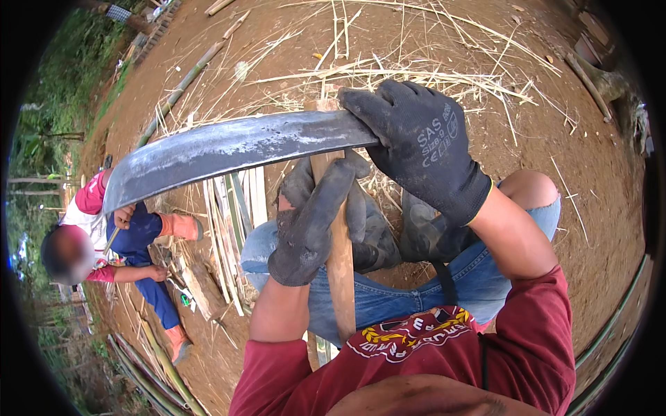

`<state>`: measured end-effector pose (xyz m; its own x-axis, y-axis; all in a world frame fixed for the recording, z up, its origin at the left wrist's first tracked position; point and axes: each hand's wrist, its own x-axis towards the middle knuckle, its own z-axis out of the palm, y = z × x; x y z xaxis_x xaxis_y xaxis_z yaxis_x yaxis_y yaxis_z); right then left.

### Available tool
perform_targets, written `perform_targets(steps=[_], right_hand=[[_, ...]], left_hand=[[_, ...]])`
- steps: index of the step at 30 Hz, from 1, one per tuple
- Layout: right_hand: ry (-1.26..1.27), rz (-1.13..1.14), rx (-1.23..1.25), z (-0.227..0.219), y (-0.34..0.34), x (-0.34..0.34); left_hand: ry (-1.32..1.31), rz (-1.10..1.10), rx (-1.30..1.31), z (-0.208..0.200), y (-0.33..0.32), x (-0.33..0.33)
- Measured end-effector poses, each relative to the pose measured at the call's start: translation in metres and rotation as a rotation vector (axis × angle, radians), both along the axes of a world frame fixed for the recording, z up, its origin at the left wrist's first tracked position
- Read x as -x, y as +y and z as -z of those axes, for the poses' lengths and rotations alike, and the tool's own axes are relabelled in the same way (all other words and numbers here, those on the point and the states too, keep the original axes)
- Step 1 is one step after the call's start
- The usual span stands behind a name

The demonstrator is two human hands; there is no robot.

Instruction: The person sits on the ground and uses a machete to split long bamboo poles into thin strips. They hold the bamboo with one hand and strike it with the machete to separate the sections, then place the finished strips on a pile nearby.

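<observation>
My right hand [423, 142], in a black work glove, is closed at the right end of a machete [236, 149]. The handle is hidden inside that hand. Its broad, dark, worn blade stretches left across the view. Below it my left hand [309, 222], also in a dark glove, wraps round a long, flat wooden stick [340, 277]. The stick runs up from my lap between my knees, and its upper end [326, 105] shows beyond the blade. The blade crosses over the stick; I cannot tell whether they touch.
Thin pale strips [416, 75] litter the brown dirt ahead. Longer split strips [225, 229] lie beside my left knee. A bamboo pole [182, 87] lies farther left. At the left, a co-worker in blue trousers [132, 239] sits near a wooden block [198, 281], holding something thin.
</observation>
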<state>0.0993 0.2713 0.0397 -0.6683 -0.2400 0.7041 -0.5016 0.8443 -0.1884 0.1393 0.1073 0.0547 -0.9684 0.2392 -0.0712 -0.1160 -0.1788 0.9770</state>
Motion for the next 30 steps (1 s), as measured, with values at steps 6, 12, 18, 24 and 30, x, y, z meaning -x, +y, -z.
perform_targets(steps=[6, 12, 18, 24, 30], right_hand=[[0.114, 0.093, -0.143, 0.028, 0.013, 0.032], [-0.142, 0.508, 0.118, 0.074, 0.13, 0.089], [-0.144, 0.048, 0.323, -0.004, 0.022, 0.017], [-0.041, -0.095, 0.078, -0.016, 0.0, -0.009], [-0.011, -0.009, 0.0, -0.015, -0.006, -0.005]], left_hand=[[0.001, 0.071, -0.001, 0.016, -0.018, 0.006], [0.086, 0.13, -0.182, -0.007, -0.012, 0.012], [0.025, 0.25, -0.302, 0.016, -0.022, 0.018], [0.023, 0.289, -0.433, 0.012, -0.015, 0.02], [-0.038, 0.331, -0.495, 0.018, -0.015, 0.019]])
